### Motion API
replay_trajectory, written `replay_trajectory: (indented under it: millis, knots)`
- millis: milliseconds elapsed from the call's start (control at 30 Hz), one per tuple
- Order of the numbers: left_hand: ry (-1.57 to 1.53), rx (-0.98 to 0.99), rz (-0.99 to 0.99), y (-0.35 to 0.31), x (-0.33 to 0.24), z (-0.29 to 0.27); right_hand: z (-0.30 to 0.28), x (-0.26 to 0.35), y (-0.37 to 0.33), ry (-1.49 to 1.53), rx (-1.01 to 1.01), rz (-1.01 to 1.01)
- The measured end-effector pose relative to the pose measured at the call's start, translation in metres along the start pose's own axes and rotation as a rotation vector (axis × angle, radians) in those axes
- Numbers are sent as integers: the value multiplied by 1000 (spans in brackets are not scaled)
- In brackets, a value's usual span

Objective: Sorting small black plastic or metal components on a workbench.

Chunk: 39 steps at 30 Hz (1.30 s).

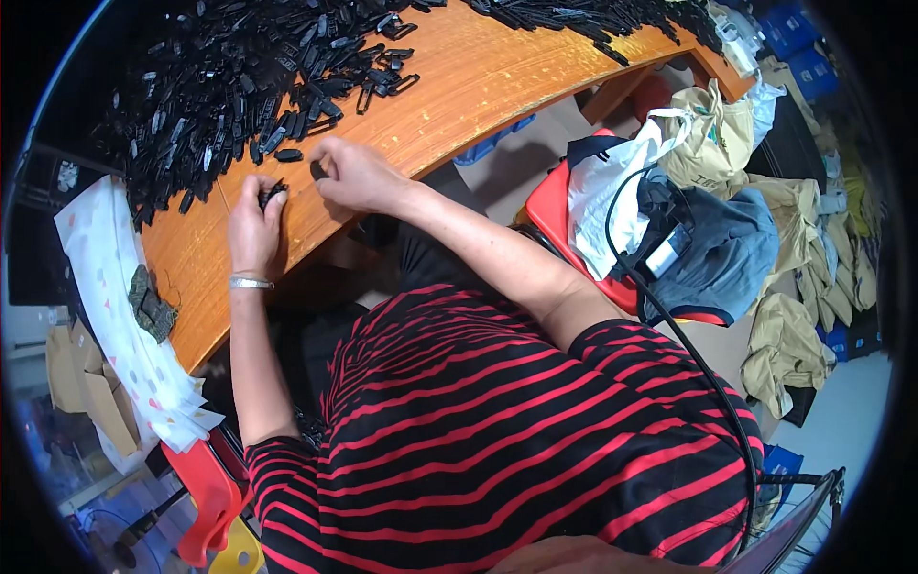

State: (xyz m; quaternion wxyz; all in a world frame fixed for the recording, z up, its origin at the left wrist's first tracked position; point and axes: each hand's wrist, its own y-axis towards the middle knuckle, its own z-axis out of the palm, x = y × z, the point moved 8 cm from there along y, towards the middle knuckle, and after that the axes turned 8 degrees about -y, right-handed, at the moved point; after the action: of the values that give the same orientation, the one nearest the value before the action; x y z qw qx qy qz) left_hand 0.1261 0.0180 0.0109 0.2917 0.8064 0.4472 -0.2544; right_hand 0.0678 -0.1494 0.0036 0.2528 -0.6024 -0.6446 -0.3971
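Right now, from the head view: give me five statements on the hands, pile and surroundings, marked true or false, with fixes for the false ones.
1. The left hand holds a small black piece. True.
2. The silver bracelet is on the right wrist. False: the silver bracelet is on the left wrist.
3. A heap of black pieces lies on the wooden table. True.
4. The right hand is clasped around the left. False: a gap separates the two hands.
5. The striped shirt is black and red. True.
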Motion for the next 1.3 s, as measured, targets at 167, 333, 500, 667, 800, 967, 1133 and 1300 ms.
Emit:
replay_trajectory:
  millis: [167,333,500,667,800,967,1133,1300]
  knots:
    - [-612,140,-137,-23,-1,18,-8,-8,0,524,-220,-32]
    - [-861,77,-235,-27,-34,16,-14,4,-9,491,-187,-17]
    - [-1273,-7,-335,-33,-24,29,5,8,-24,501,-86,93]
    - [-1633,-8,-322,-43,-21,54,10,8,-31,497,-76,89]
    - [-1725,-74,-328,-48,-18,58,13,6,-33,504,-22,99]
    - [-1616,-130,-362,-47,-18,48,5,-2,-32,324,-76,109]
    - [-1469,-99,-286,-50,-15,45,-1,12,-32,345,-120,85]
    - [-1330,-161,-244,-53,-20,44,-4,21,-33,180,-149,44]
